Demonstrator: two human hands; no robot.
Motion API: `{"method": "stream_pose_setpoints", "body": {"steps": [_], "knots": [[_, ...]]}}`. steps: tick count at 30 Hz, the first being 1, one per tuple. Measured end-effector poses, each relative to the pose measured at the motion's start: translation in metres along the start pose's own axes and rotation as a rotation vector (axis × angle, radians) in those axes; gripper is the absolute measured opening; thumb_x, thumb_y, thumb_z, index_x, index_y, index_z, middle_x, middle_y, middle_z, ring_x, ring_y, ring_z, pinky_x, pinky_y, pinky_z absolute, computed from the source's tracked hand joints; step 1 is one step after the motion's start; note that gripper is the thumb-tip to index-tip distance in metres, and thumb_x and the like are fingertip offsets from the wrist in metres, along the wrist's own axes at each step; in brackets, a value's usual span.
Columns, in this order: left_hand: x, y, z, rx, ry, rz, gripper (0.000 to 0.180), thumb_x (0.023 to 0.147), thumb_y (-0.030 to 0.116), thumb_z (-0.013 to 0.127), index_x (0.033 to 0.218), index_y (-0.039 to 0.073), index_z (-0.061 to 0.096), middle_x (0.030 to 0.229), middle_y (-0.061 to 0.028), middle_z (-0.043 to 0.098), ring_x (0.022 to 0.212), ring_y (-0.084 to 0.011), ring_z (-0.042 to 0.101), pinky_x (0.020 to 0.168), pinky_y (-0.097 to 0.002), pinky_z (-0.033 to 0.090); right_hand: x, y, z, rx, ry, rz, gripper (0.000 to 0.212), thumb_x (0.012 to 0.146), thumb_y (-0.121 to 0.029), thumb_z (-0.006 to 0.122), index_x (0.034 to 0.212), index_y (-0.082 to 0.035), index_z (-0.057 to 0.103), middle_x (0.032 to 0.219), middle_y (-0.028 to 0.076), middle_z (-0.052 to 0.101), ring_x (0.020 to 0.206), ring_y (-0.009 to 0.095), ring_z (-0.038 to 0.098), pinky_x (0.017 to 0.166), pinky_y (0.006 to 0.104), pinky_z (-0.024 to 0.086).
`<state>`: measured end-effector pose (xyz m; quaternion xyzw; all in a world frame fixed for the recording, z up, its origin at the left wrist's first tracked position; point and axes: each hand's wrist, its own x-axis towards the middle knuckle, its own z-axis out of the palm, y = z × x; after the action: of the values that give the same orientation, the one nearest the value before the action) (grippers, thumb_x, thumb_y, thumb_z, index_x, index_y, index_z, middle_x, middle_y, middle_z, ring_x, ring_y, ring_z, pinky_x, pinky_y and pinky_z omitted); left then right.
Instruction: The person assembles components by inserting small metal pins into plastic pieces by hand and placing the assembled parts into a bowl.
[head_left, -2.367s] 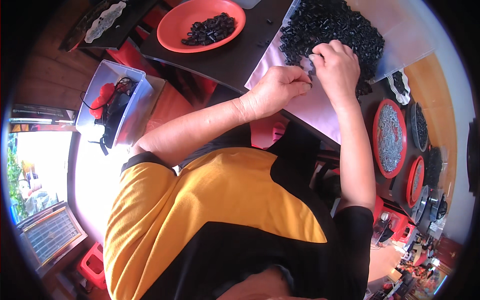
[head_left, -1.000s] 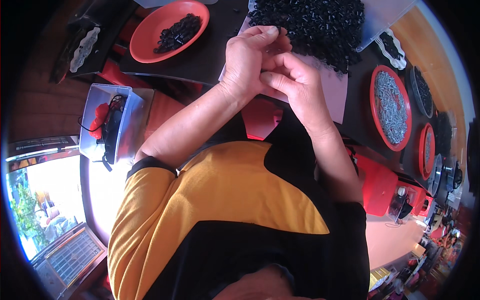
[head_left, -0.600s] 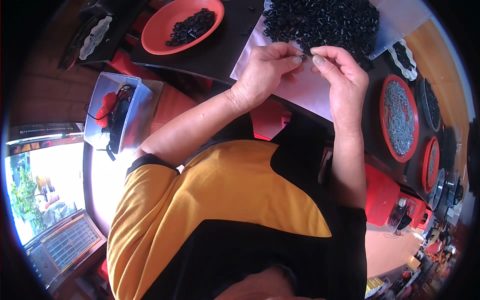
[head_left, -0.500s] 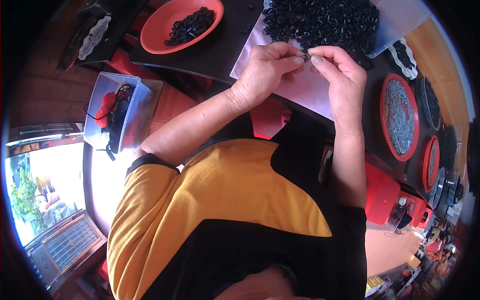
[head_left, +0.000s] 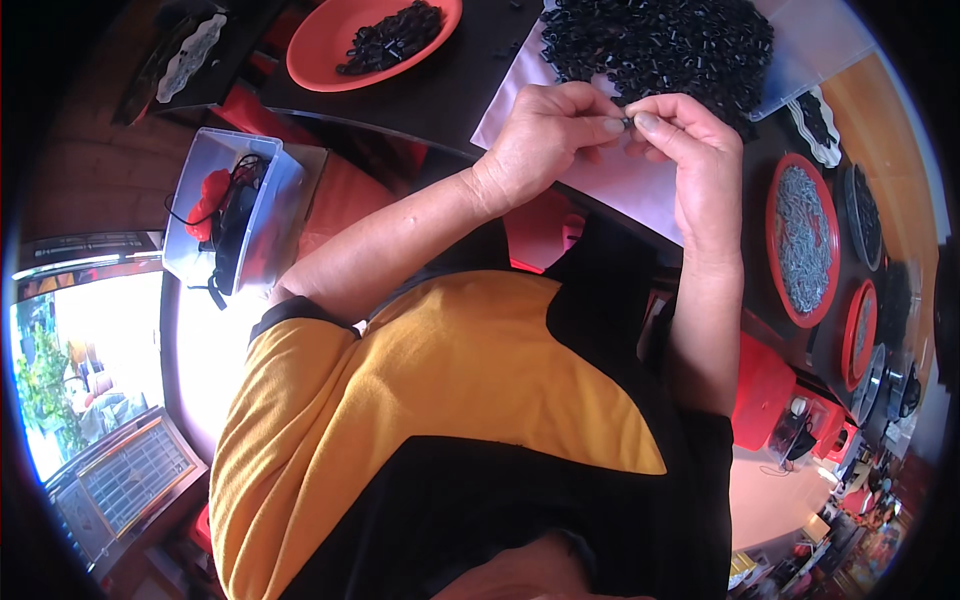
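My left hand [head_left: 551, 130] and my right hand [head_left: 697, 150] meet over the table's near edge, fingertips pinched together. Between them is a small black plastic piece [head_left: 627, 122], mostly covered by the fingers. Just beyond my hands lies a big heap of small black pieces [head_left: 660, 45], spread on a pale sheet [head_left: 620, 190]. To the far left, a red-orange bowl [head_left: 310, 50] holds a smaller pile of black pieces [head_left: 395, 38]. On the right, a red round tray [head_left: 772, 235] is filled with small silvery metal parts [head_left: 803, 240].
A clear plastic bin [head_left: 820, 60] stands behind the heap. White scalloped dishes [head_left: 825, 150] and a smaller red tray [head_left: 852, 335] line the right side. At left, a translucent box [head_left: 185, 240] holds a red object and black cords. Red stools [head_left: 760, 390] stand below the table.
Both hands stay pinched together at the small piece, their fingertips slightly shifted. The whole view has moved a little, so the table things appear slightly farther right.
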<state>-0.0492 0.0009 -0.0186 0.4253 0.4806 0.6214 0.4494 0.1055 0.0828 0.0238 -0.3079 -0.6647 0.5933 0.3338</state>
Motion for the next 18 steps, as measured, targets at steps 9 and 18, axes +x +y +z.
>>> {"method": "stream_pose_setpoints", "body": {"steps": [9,18], "knots": [[0.000,0.001,-0.001,0.053,-0.029,-0.053,0.015,0.092,0.010,0.066,0.101,-0.002,0.067,0.082,-0.0031,0.067,0.073,-0.0090,0.061,0.071,-0.0231,0.050,0.004,0.005,-0.003,-0.047,-0.067,0.031,0.008,0.086,-0.003,0.066,0.092,-0.003,0.071,0.082,-0.001,0.067,0.074,0.008,0.060,0.069,0.0216,0.045],[0.001,0.001,0.003,0.039,0.035,0.007,0.015,0.090,0.010,0.066,0.094,-0.004,0.067,0.077,-0.0047,0.065,0.068,-0.0102,0.059,0.063,-0.0250,0.051,-0.003,0.011,0.009,-0.445,0.049,-0.489,0.015,0.085,0.006,0.064,0.096,0.000,0.069,0.082,0.004,0.066,0.074,0.012,0.062,0.068,0.0248,0.049]]}}
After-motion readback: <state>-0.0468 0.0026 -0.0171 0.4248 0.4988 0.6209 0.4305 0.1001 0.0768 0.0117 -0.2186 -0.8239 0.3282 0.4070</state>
